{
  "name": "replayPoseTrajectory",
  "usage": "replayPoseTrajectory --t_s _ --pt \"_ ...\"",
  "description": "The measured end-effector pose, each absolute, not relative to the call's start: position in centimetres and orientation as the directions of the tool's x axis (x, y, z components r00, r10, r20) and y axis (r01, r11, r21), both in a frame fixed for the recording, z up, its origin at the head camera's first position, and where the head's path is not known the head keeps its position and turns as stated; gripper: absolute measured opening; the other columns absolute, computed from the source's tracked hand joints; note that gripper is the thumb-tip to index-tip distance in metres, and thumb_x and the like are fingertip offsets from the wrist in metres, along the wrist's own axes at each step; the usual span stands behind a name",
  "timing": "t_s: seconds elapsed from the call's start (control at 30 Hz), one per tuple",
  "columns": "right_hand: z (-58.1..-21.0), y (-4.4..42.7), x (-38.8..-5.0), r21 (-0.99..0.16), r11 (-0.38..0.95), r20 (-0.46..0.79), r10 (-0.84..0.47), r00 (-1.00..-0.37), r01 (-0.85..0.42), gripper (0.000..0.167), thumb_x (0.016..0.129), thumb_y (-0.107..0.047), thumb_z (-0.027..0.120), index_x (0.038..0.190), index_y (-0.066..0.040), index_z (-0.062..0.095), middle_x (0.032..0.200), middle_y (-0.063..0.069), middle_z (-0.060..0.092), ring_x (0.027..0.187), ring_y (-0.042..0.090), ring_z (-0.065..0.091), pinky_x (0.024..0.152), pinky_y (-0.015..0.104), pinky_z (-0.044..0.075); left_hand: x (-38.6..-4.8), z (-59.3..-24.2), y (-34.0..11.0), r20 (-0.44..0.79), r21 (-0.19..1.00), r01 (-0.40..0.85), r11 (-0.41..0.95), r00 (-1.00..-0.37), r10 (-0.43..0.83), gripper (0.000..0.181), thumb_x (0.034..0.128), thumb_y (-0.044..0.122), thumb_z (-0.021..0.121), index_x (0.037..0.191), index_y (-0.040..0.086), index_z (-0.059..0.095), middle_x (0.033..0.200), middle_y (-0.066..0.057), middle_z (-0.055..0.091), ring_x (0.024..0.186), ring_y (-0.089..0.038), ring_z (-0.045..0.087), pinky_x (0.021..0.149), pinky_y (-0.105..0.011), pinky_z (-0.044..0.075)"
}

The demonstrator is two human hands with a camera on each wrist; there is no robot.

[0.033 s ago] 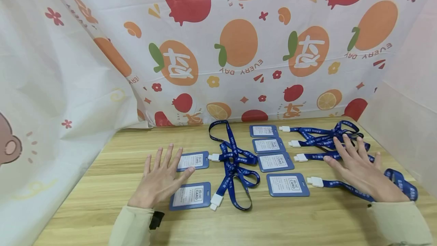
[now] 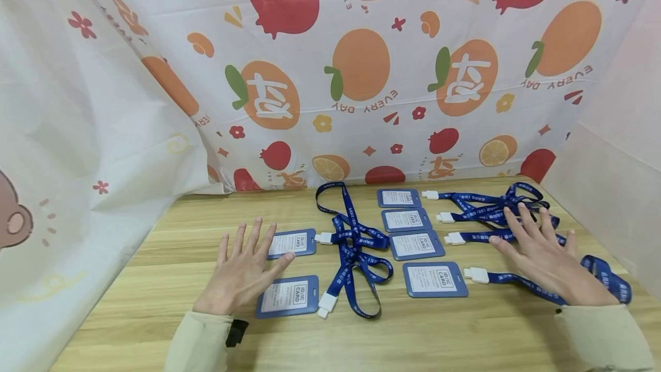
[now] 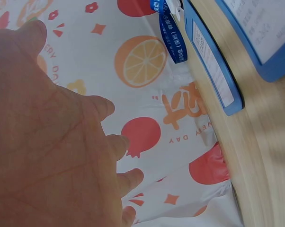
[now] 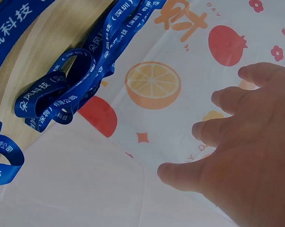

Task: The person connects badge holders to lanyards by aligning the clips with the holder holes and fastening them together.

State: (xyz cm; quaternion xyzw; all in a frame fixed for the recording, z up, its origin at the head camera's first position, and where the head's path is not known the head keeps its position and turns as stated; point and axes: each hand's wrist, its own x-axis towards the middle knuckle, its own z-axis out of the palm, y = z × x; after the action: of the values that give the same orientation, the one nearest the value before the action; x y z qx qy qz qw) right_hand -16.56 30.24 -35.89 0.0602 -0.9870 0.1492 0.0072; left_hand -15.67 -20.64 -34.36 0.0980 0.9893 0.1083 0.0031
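Observation:
My left hand (image 2: 242,271), fingers spread, is over the left side of the table, beside two blue-framed card holders, the upper (image 2: 291,243) and the lower (image 2: 288,296). It holds nothing. In the left wrist view its palm (image 3: 52,137) shows bare. My right hand (image 2: 547,260), also spread and holding nothing, is above the blue lanyards (image 2: 485,211) at the right; it hides part of them. The right wrist view shows that hand (image 4: 256,137) apart from the looped lanyards (image 4: 62,94).
Several card holders (image 2: 436,279) form a column right of centre, with white lanyard clips (image 2: 476,275) facing them. Between the hands lie tangled blue lanyards (image 2: 353,245). A fruit-print cloth (image 2: 310,154) hangs behind the wooden table (image 2: 361,343); pale sheeting (image 2: 103,131) stands at the left.

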Motion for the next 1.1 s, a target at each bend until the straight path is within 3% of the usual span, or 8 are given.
replayPoseTrajectory --t_s 1.1 --pt "-35.81 30.53 -16.75 -0.315 0.938 0.042 -0.138 -0.990 -0.144 0.086 0.106 -0.058 0.033 0.160 0.001 0.002 0.161 0.032 -0.011 0.141 0.054 -0.026 0.092 0.084 -0.019 -15.75 -34.94 -21.22 0.037 0.210 0.178 0.961 -0.984 0.175 0.083 0.1028 0.062 0.037 0.158 0.001 0.026 0.163 -0.029 0.010 0.146 -0.057 0.006 0.112 -0.073 -0.003"
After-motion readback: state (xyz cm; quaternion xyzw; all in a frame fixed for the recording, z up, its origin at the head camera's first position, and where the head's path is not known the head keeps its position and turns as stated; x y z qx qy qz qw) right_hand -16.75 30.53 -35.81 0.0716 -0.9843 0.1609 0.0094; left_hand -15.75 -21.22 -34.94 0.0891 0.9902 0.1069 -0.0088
